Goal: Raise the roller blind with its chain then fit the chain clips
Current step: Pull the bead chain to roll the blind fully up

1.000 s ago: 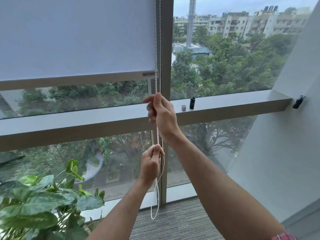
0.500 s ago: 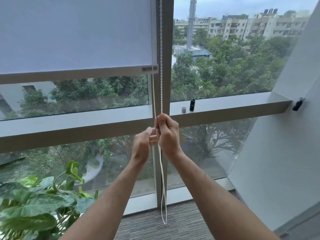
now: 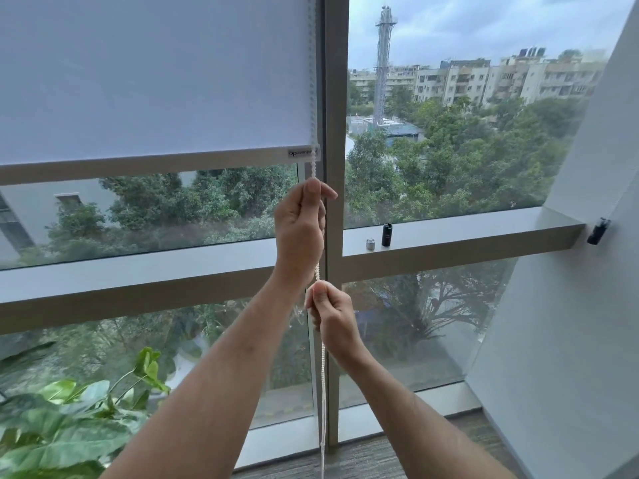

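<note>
White beaded chain (taut) | left hand grip clamped | right hand grip clamped

The blind covers the upper part of the left pane, its bottom bar above the ledge, and the chain hangs just beside its right edge, in front of the window post. On the chain the left hand sits above the right hand — both in front of the post. Right of the post a small cap and a tube stand side by side on the ledge; a plant fills the lower left corner.
</note>
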